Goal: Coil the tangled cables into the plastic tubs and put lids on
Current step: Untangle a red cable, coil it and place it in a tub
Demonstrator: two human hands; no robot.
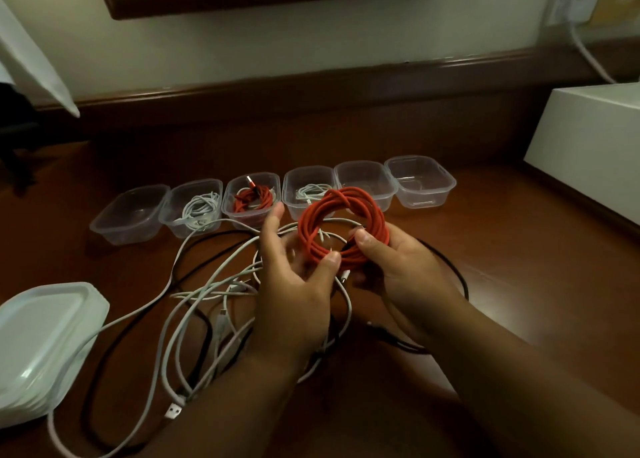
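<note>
A coiled red cable (341,227) hangs above the wooden table. My right hand (398,267) grips its lower right side, thumb on top. My left hand (294,277) pinches its lower left edge with the thumb, fingers spread behind. Several clear plastic tubs stand in a row behind: the leftmost tub (130,213) is empty, one tub (194,208) holds a white cable, another tub (251,196) a red cable, a fourth tub (306,191) a white cable, and the two rightmost tubs (420,180) are empty. Tangled white and black cables (207,305) lie under my hands.
A stack of translucent lids (45,347) sits at the near left. A white box (588,146) stands at the right edge. The wall and a dark wooden ledge (311,87) run behind the tubs. A white cord (588,56) hangs from a wall socket.
</note>
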